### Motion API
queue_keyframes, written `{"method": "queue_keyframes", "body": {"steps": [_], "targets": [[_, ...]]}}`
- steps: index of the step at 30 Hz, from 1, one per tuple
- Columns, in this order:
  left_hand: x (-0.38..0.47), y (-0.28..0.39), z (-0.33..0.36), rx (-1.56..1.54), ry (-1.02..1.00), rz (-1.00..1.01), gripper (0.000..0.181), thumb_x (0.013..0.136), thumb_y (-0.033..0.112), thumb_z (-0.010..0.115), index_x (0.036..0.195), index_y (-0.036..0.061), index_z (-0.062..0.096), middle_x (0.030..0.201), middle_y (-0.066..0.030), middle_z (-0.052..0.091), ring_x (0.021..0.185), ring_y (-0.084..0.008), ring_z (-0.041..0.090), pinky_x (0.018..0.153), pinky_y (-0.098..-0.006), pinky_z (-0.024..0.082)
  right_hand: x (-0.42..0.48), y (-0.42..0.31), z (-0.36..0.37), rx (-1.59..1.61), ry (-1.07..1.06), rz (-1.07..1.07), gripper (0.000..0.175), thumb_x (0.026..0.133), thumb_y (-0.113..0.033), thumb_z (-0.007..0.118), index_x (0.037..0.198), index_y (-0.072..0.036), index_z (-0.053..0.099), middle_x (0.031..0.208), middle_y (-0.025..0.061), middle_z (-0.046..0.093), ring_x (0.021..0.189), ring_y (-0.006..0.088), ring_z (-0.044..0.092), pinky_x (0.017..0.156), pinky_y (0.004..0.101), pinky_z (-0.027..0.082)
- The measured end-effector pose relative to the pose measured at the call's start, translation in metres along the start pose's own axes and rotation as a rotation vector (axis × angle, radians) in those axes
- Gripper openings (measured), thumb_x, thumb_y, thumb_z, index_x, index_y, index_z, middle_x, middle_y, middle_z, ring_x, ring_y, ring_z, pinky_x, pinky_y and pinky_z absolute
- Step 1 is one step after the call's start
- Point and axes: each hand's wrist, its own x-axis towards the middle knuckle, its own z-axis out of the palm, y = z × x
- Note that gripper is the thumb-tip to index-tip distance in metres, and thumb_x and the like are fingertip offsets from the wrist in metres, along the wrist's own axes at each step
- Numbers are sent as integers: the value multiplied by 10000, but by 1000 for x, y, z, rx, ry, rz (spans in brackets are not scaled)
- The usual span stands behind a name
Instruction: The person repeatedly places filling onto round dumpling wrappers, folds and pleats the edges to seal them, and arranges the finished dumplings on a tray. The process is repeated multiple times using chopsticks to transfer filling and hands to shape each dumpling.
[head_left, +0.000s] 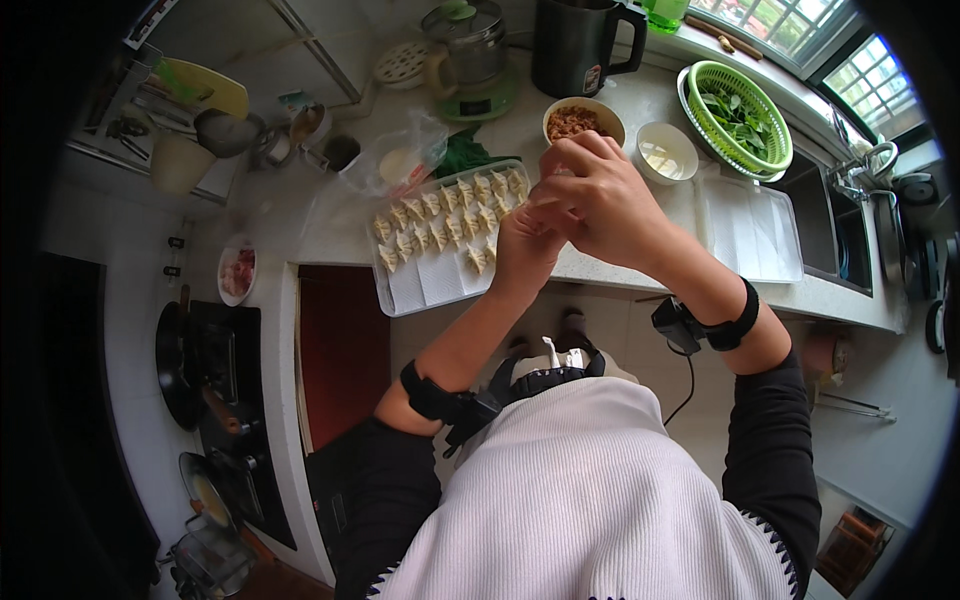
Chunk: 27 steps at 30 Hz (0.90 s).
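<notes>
My left hand (527, 251) and my right hand (600, 199) meet above the counter's front edge, fingers bent together. Whatever lies between the fingertips is hidden by the fingers, so I cannot tell what they hold. To their left, a plastic tray (410, 301) lined with paper towel holds rows of pleated dumplings (453, 227); my left hand covers part of its right side. Just beyond my right hand stands a bowl (621, 129) of minced filling (571, 122). Beside it is a small white bowl (667, 153) with clear liquid.
A paper-lined tray (750, 225) lies on the right, near the sink (806, 214). Behind are a green colander (784, 142) of leaves, a black kettle (574, 45) and a glass pot (469, 52). A stove (232, 360) with pans stands left.
</notes>
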Motion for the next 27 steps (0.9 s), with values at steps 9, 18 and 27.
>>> {"method": "queue_keyframes", "body": {"steps": [9,18,27], "targets": [[-17,6,-18,-252,31,-149,248,829,86,617,1072,45,588,953,-19,617,832,-73,580,727,-197,471,7,-18,-1,-11,118,25,239,702,-255,691,905,-129,684,1067,52,572,1083,250,455,979,410,297],[-1,28,-4,-393,67,-271,340,843,98,605,1170,38,534,994,-51,623,850,-119,612,777,-243,505,2,11,-10,250,100,230,156,730,-215,710,845,-113,683,889,22,587,955,227,490,847,350,393],[29,35,20,-62,144,-101,200,839,124,622,1021,43,610,947,-43,641,798,-79,597,719,-228,510,-11,42,-29,426,156,259,119,768,-164,677,816,-55,663,847,28,591,853,198,520,754,303,434]]}}
